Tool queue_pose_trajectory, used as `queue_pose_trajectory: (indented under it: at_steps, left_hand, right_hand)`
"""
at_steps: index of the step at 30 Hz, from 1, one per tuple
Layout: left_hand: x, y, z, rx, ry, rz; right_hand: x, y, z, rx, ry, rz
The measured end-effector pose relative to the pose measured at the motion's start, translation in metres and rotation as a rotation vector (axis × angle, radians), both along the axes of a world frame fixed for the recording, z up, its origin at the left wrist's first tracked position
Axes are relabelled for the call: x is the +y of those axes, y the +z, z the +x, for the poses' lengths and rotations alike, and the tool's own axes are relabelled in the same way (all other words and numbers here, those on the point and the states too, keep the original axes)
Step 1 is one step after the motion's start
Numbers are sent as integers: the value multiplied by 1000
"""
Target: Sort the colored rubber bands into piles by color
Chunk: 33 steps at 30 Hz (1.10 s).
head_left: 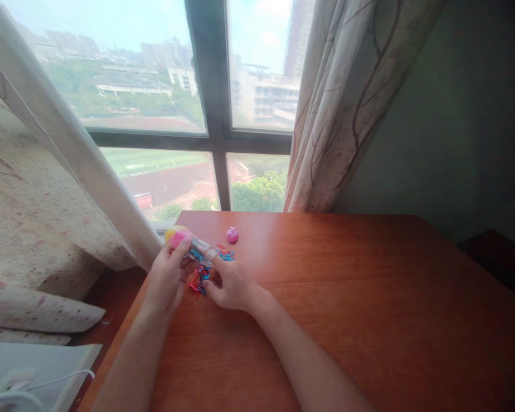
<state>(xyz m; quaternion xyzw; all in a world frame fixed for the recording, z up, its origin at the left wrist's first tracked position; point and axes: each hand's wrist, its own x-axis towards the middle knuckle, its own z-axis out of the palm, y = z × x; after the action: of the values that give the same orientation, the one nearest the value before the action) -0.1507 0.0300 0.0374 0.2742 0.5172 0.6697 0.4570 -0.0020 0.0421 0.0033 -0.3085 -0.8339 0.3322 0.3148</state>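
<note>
A clear plastic container (201, 249) with a pink and yellow end lies tilted in my left hand (165, 278), whose fingers are wrapped round it. Some blue pieces show through its wall. My right hand (236, 286) is at the container's other end, index finger against it. Its thumb is apart from the index finger, by a small pile of red and blue paper clips (201, 279); the other fingers are partly hidden. More blue and red clips (226, 255) lie just behind the right hand. A small round pink piece, perhaps a lid (232, 234), sits farther back.
The brown wooden table (347, 297) reaches to a window with a dark frame (217, 140). Patterned curtains (330, 109) hang on both sides. At lower left, beside the table, is a white surface with a white cable (62, 380).
</note>
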Motion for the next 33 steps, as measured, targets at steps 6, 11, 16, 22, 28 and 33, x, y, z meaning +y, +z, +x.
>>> queue_pose_trajectory:
  at_steps: [6,11,16,22,28,33]
  left_hand:
    - [0,0,7,50,-61,-19]
    - [0,1,6,53,31,12]
    - [-1,3,2,43,97,28]
    - [0,3,1,45,136,39]
    - [1,-2,-2,109,170,39]
    - [1,-4,-5,199,207,80]
  right_hand:
    - [3,0,-5,65,61,-234]
    - [3,-5,-15,373,206,-628]
    - [6,1,-9,479,338,-841]
    - [12,-2,-7,568,302,-810]
    - [13,-14,-14,426,-12,-609]
    - [15,-16,-8,173,-244,-331]
